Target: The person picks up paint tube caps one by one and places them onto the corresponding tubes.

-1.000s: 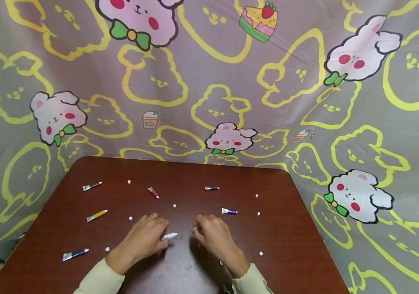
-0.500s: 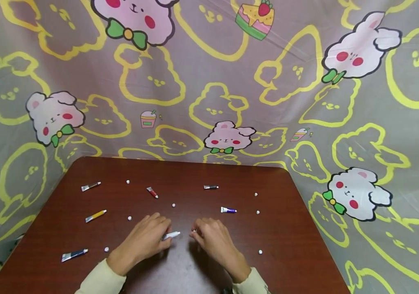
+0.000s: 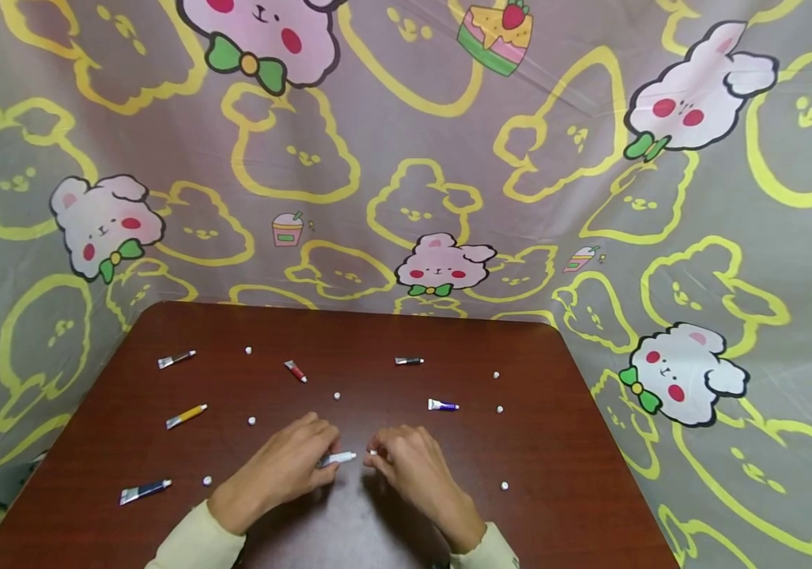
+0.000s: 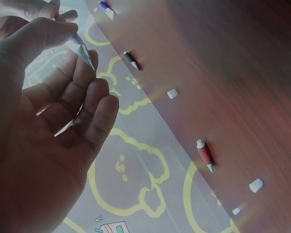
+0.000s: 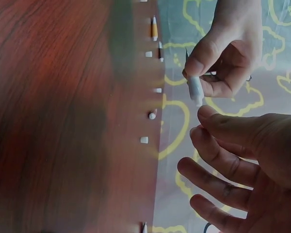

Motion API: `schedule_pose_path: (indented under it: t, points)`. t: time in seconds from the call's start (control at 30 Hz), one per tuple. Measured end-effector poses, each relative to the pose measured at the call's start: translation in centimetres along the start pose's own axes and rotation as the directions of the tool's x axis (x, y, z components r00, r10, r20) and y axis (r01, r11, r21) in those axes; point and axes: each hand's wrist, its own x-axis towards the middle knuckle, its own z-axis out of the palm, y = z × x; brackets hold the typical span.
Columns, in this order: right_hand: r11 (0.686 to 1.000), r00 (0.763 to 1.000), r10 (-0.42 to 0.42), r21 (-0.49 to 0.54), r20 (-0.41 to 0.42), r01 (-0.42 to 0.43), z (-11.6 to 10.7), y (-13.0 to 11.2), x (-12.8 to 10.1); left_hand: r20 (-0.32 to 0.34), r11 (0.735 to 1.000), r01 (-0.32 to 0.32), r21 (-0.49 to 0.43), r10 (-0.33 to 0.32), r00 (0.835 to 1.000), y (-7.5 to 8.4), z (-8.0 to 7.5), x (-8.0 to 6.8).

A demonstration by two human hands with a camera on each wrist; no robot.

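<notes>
Both hands sit near-center on the table (image 3: 562,442): left hand (image 3: 285,466) pinches a white tube (image 3: 338,457), right hand (image 3: 406,462) pinches a small cap (image 3: 372,453) beside its tip.

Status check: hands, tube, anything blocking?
Left hand grips white tube, nozzle toward right hand. Right hand pinches small white cap just short of nozzle. Nothing between them.

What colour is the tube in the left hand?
White; the tube held by the left hand shows best in the head view.
</notes>
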Motion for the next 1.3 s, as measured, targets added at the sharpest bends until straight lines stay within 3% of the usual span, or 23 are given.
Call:
schedule_pose_path:
  t: [0.3, 0.9, 1.3]
  points:
    - [1.000, 1.000, -0.007, 0.025, 0.009, 0.006, 0.0, -0.5, -0.1, 0.028, 1.000, -0.016, -0.021, 0.017, 0.999, 0.2, 0.2, 0.0]
    - [1.000, 0.999, 0.000, 0.028, 0.036, -0.001, 0.6, -1.2, -0.4, -0.045, 0.992, -0.119, -0.039, 0.118, 0.992, 0.4, 0.6, 0.2]
    - [0.999, 1.000, -0.028, 0.020, -0.004, 0.028, 0.8, -1.1, -0.6, -0.053, 0.992, -0.123, -0.016, 0.122, 0.991, 0.4, 0.7, 0.3]
